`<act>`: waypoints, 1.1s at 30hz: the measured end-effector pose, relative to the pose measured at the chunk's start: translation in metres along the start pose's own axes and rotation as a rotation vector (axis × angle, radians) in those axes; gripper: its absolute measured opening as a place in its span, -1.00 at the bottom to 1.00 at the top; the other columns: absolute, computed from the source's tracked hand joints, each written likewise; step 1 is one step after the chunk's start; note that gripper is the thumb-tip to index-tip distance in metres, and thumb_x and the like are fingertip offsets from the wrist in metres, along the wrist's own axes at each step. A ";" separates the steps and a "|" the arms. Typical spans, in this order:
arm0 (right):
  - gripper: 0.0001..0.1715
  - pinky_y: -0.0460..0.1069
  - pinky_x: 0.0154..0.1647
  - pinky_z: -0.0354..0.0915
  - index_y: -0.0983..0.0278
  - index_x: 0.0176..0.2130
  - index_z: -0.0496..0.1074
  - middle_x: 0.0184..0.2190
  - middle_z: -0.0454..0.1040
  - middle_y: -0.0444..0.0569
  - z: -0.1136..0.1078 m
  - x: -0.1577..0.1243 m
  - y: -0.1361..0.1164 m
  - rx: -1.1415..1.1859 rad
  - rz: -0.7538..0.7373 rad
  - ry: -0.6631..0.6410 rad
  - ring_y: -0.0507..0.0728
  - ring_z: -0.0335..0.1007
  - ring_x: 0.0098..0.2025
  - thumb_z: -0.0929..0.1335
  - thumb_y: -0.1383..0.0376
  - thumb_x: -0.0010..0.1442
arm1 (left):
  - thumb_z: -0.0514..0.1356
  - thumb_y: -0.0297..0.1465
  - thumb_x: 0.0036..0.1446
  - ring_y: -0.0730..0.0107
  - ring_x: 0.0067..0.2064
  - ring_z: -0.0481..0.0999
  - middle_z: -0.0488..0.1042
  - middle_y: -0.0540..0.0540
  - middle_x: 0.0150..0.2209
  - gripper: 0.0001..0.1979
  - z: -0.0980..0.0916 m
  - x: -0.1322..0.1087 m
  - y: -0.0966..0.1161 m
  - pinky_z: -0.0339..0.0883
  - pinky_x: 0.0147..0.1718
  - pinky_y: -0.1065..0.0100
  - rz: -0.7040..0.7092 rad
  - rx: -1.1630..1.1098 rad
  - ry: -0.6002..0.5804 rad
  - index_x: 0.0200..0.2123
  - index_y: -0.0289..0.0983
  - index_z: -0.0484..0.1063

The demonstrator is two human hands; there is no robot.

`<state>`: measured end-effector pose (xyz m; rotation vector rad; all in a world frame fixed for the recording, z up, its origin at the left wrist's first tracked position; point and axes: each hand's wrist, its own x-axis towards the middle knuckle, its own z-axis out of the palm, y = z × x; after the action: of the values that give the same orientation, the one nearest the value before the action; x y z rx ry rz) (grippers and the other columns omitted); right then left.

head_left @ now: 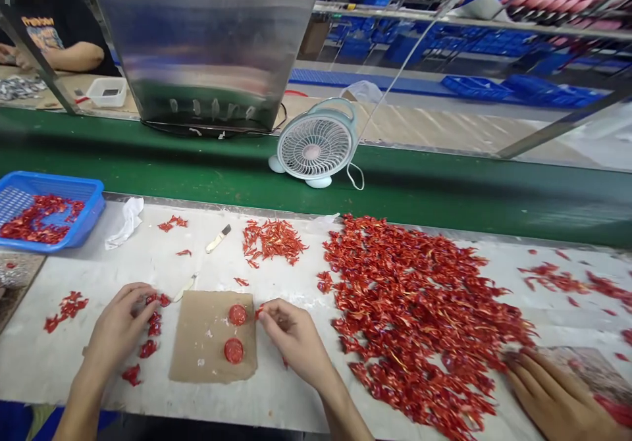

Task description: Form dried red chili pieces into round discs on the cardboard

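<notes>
A brown cardboard square [207, 355] lies on the white table in front of me with two round red discs [237, 314] on it. My right hand [291, 336] rests at its right edge, fingers curled in a pinch on a small red piece [259, 312]. My left hand [118, 326] is curled just left of the cardboard, fingertips touching a small red piece [160, 299]. A few more red pieces [148, 347] lie beside that hand.
A large heap of red pieces [419, 309] covers the table to the right, with a smaller pile [271, 240] behind. Another person's hand [553, 395] rests at the lower right. A blue basket [91, 207], a small blade [218, 238], a white fan [316, 146] and a green belt [444, 191] lie beyond.
</notes>
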<state>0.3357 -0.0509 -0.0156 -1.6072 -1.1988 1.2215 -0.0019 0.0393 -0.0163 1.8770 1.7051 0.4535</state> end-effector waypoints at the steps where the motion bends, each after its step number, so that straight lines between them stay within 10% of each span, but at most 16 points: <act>1: -0.71 -0.07 -0.46 0.23 0.26 -0.31 0.47 -0.48 0.46 -0.11 0.006 -0.002 0.000 0.049 0.030 -0.007 0.05 0.30 -0.49 0.33 0.11 0.30 | 0.19 -0.10 0.22 0.16 -0.20 0.61 0.57 -0.11 -0.05 -0.73 0.000 0.000 0.000 0.44 -0.21 0.21 -0.006 -0.003 0.002 -0.21 -0.12 0.57; 10: -0.72 -0.07 -0.45 0.19 0.29 -0.36 0.49 -0.52 0.42 -0.12 0.029 -0.002 -0.001 0.085 0.109 0.031 0.03 0.24 -0.50 0.37 0.14 0.26 | 0.35 -0.06 0.04 0.20 -0.23 0.62 0.60 -0.08 -0.16 -0.63 -0.004 -0.021 0.008 0.52 -0.28 0.31 -0.180 -0.385 0.204 -0.20 -0.19 0.54; 20: -0.74 -0.09 -0.46 0.20 0.29 -0.36 0.50 -0.52 0.46 -0.11 0.045 -0.006 0.000 0.041 0.107 0.108 0.02 0.28 -0.51 0.38 0.16 0.26 | 0.51 -0.28 -0.10 0.31 -0.13 0.63 0.69 -0.11 -0.12 -0.79 0.021 -0.046 0.030 0.52 -0.18 0.47 -0.394 -1.037 0.071 -0.38 -0.20 0.62; 33: -0.65 -0.14 -0.60 0.16 0.27 -0.38 0.42 -0.61 0.35 -0.22 0.044 -0.015 -0.004 0.665 0.205 -0.031 -0.06 0.17 -0.64 0.48 0.07 0.20 | 0.50 -0.34 -0.08 0.42 -0.35 0.55 0.65 -0.13 -0.17 -0.72 0.045 -0.059 0.073 0.51 -0.30 0.37 -0.515 -1.302 -0.234 -0.25 -0.22 0.63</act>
<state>0.2909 -0.0630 -0.0182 -1.2199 -0.5498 1.5696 0.0745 -0.0296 -0.0006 0.5088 1.1340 0.8052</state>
